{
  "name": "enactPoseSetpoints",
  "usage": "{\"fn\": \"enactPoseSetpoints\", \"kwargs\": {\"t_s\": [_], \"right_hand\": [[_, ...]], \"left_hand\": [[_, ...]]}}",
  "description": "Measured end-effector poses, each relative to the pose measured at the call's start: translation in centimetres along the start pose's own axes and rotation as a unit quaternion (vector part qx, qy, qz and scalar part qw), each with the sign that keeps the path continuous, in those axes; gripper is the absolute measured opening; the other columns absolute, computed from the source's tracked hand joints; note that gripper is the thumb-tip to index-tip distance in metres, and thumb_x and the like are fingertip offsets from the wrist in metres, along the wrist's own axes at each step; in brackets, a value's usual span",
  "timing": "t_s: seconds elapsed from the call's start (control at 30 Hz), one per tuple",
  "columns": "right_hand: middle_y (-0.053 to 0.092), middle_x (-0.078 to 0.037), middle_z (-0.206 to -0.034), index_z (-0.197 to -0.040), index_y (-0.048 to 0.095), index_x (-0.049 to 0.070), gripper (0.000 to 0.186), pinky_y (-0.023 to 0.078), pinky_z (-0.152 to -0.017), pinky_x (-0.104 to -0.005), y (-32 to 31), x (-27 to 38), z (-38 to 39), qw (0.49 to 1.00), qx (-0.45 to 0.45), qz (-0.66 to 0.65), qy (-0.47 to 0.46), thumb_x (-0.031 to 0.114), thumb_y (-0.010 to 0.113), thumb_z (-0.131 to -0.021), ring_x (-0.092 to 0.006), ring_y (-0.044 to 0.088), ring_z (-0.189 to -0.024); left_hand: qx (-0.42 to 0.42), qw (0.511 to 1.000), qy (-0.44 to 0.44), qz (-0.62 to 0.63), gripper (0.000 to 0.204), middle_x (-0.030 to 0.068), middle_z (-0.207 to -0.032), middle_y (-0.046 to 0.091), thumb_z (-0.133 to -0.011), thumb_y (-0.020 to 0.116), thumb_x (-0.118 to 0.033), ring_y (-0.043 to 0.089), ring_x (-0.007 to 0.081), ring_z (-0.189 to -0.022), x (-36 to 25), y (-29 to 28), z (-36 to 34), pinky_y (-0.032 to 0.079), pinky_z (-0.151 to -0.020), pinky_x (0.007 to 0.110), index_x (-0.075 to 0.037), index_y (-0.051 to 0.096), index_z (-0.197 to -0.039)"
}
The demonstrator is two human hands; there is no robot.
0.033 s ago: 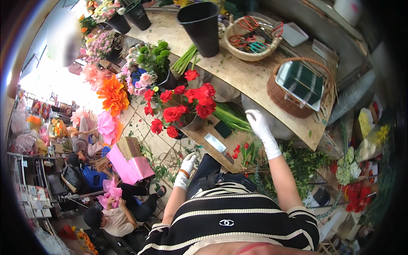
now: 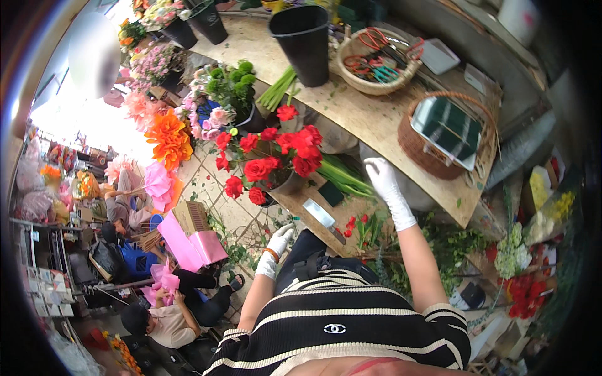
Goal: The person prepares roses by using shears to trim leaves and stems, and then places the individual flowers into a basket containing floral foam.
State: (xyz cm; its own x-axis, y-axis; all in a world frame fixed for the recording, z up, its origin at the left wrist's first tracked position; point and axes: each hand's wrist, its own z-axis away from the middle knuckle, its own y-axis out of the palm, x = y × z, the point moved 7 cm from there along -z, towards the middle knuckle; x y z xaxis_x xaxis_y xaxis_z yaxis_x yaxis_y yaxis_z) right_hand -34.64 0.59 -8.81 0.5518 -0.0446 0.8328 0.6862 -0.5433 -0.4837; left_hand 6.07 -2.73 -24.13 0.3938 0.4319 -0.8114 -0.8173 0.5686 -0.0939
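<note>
My right hand, in a white glove, is loosely open with bent fingers beside long green stems and leaves, below the upper table's edge. My left hand, also gloved and with an orange band at the wrist, hangs loosely open beside my dark trouser leg, its fingers slightly curled. Red roses fill a dark bucket up and left of my right hand. On the lower board lie a pale rectangular object, a dark green block and small red flowers.
The upper table holds a black bucket, a basket of scissors and a brown wicker basket. Co-workers sit at the left among pink paper and flowers. Foliage lies at the right.
The view has shifted slightly, so the table and buckets appear a little lower and further right. My right hand looks almost the same, only marginally shifted.
</note>
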Motion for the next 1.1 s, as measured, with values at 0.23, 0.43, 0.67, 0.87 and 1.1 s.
{"fn": "enactPoseSetpoints", "kwargs": {"t_s": [0.23,0.43,0.67,0.87,1.1], "right_hand": [[0.058,-0.016,-0.111,-0.102,0.062,0.005,0.024,0.039,-0.094,-0.0429,0.6,-7.1,-9.3,0.963,-0.119,0.239,-0.045,0.016,0.059,-0.081,-0.0331,0.051,-0.107],[0.049,-0.017,-0.126,-0.122,0.050,0.004,0.043,0.030,-0.103,-0.0452,3.7,-9.2,-9.6,0.914,-0.144,0.378,0.037,0.029,0.054,-0.088,-0.0328,0.041,-0.122],[0.048,-0.017,-0.128,-0.127,0.046,0.005,0.048,0.030,-0.102,-0.0470,3.4,-8.0,-10.0,0.892,-0.152,0.411,0.114,0.034,0.049,-0.089,-0.0332,0.041,-0.122],[0.048,-0.015,-0.128,-0.126,0.047,0.007,0.047,0.029,-0.104,-0.0446,4.1,-7.9,-11.3,0.890,-0.140,0.413,0.131,0.032,0.051,-0.087,-0.0309,0.042,-0.122],[0.049,-0.014,-0.126,-0.122,0.050,0.006,0.044,0.029,-0.105,-0.0446,3.8,-7.7,-11.5,0.890,-0.132,0.416,0.132,0.030,0.052,-0.086,-0.0302,0.042,-0.122]], "left_hand": [[0.199,0.952,0.121,-0.199,0.054,0.0082,-0.134,0.048,-0.092,0.052,-0.041,0.042,0.0182,-0.124,-15.0,2.7,-0.8,0.033,-0.104,0.033,-0.008,0.045,-0.134],[0.298,0.940,0.151,-0.064,0.056,0.0099,-0.142,0.039,-0.094,0.050,-0.038,0.034,0.0216,-0.132,-24.0,2.5,2.1,0.025,-0.109,0.035,-0.007,0.038,-0.139],[0.404,0.877,0.260,0.010,0.058,0.0111,-0.139,0.042,-0.095,0.049,-0.034,0.042,0.0212,-0.125,-39.1,5.0,-1.0,0.031,-0.105,0.036,-0.002,0.032,-0.140],[-0.247,0.740,0.562,-0.275,0.080,0.0237,-0.144,0.026,-0.072,0.073,-0.020,0.028,0.0364,-0.131,-52.5,4.3,-9.7,0.025,-0.108,0.043,-0.008,0.034,-0.140],[-0.291,0.679,0.547,-0.394,0.094,0.0193,-0.148,0.016,-0.060,0.080,-0.029,0.009,0.0452,-0.135,-57.9,7.9,-18.7,0.013,-0.105,0.064,-0.023,0.034,-0.141]]}}
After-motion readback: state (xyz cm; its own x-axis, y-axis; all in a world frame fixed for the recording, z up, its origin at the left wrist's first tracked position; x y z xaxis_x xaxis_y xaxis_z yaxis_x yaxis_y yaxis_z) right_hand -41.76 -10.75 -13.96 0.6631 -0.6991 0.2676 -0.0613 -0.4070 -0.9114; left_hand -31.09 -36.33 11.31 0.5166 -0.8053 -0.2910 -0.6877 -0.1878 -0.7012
